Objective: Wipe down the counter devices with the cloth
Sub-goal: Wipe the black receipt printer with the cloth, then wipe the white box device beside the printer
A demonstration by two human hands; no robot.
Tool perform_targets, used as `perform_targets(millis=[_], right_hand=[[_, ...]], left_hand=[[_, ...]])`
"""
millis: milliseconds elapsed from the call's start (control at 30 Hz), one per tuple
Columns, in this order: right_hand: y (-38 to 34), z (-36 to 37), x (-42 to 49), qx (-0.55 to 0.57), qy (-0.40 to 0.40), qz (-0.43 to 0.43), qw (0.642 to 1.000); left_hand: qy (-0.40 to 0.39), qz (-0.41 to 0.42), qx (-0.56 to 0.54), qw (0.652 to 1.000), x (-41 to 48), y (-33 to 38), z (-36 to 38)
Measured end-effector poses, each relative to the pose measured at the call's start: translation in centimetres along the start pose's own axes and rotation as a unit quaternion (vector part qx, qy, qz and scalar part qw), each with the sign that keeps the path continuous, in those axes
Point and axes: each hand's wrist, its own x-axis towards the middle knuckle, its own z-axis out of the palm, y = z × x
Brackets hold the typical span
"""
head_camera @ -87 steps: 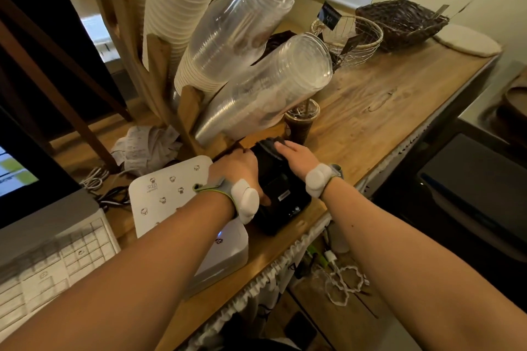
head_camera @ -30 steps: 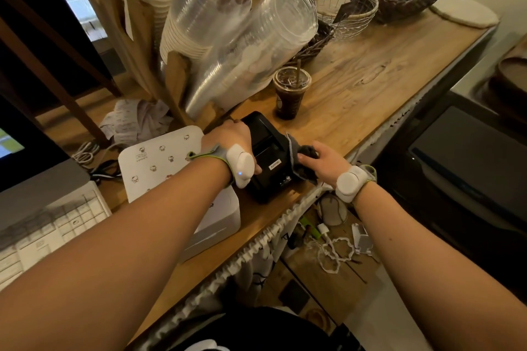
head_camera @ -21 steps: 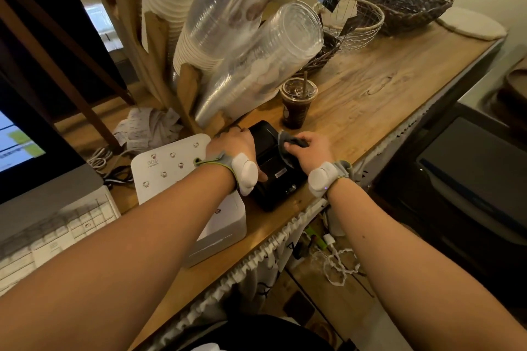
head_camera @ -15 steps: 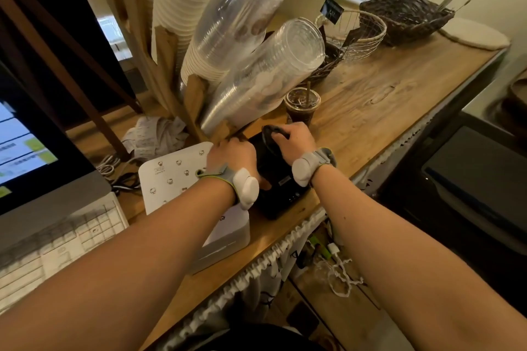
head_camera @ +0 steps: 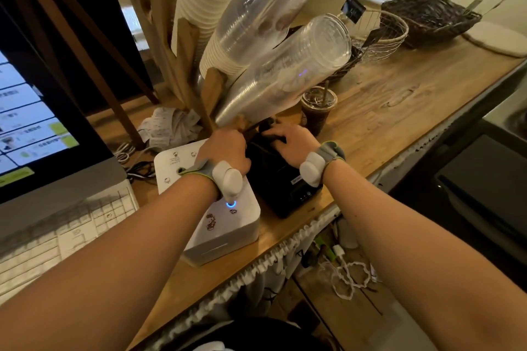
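Bending its fingers over a bunched dark cloth [head_camera: 268, 129], the right hand [head_camera: 292, 142] is pressing it onto the far top end of the black printer [head_camera: 285, 188]. Most of the cloth is hiding under the fingers, with only a dark fold showing at eleven o'clock from the knuckles. The left hand [head_camera: 225, 149] is clasping the printer's left flank, thumb lying along the near side; its fingertips are curling out of sight at the far end. Both wrists are wearing grey straps with white pods.

The printer is sitting near the front edge of the wooden counter [head_camera: 399, 111]. At nine o'clock from it, just beside it, a white box device [head_camera: 228, 225] is glowing with a small blue ring. At one o'clock an iced dark drink [head_camera: 318, 111] with a straw is standing upright, near the right hand's fingertips. At twelve o'clock, slanted stacks of clear cups [head_camera: 285, 74] are leaning out over the printer. Crumpled receipts [head_camera: 168, 128] are lying at ten o'clock. A lit monitor [head_camera: 34, 122] and white keyboard [head_camera: 57, 236] are filling the far nine and eight o'clock side.
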Motion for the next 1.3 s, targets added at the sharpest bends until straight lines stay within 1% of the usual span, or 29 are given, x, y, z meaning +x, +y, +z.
perform_targets(millis=[100,167,300,433,567,667,700,733,800,867,933,1000,1033,1100,1167,1200,1233,1300], right_hand=[[-1.1,0.3,-2.0,0.009,-0.048,-0.056,0.997],[-0.8,0.0,-3.4,0.047,-0.046,-0.057,0.996],[0.8,0.4,-6.2,0.067,0.008,-0.027,0.997],[0.9,1.5,-8.3,0.070,-0.003,0.012,0.997],[0.1,1.8,-9.9,0.070,0.007,0.058,0.996],[-1.0,1.5,-10.4,0.066,-0.026,0.086,0.994],[-1.4,1.2,-10.3,0.088,-0.031,0.099,0.991],[-1.7,0.6,-10.1,0.128,-0.023,0.117,0.985],[-3.2,-0.3,-9.3,0.218,0.023,0.145,0.965],[-4.8,-1.2,-7.9,0.276,0.088,0.145,0.946],[-7.4,-1.5,-6.7,0.305,0.123,0.128,0.936],[-9.7,-1.2,-5.7,0.293,0.120,0.110,0.942],[-10.8,-0.8,-5.2,0.252,0.107,0.108,0.956],[-12.8,0.5,-4.4,0.150,0.057,0.105,0.981],[-13.7,1.1,-4.2,0.071,0.038,0.111,0.991],[-14.4,1.5,-3.9,0.054,0.035,0.117,0.991],[-14.9,1.7,-3.8,0.049,0.028,0.124,0.991],[-15.1,2.2,-3.7,0.015,0.016,0.127,0.992]], left_hand=[[0.003,0.011,0.003,1.000,0.1,-0.4,0.4],[0.008,0.004,-0.023,1.000,0.2,-1.0,0.8],[0.012,0.015,-0.036,0.999,0.0,-1.0,0.8],[0.023,0.021,-0.057,0.998,-0.2,-0.9,1.0],[0.033,0.031,-0.099,0.994,-0.8,-0.9,1.2],[0.045,0.031,-0.140,0.989,-1.6,-1.4,0.9],[0.054,0.029,-0.148,0.987,-1.9,-1.7,0.7],[0.066,0.024,-0.152,0.986,-2.0,-1.8,0.5],[0.099,0.005,-0.158,0.983,-2.4,-2.9,0.0],[0.114,-0.009,-0.176,0.978,-2.6,-4.2,-0.6],[0.127,-0.015,-0.192,0.973,-3.2,-6.3,-1.2],[0.142,-0.024,-0.203,0.969,-3.7,-8.0,-1.5],[0.142,-0.036,-0.208,0.967,-3.9,-9.1,-1.6],[0.137,-0.076,-0.218,0.963,-4.8,-11.4,-1.9],[0.111,-0.113,-0.218,0.963,-5.2,-12.7,-1.8],[0.089,-0.125,-0.228,0.962,-5.6,-13.7,-1.9],[0.059,-0.117,-0.245,0.961,-5.8,-14.4,-1.9],[-0.031,-0.051,-0.257,0.965,-6.3,-14.9,-1.9]])
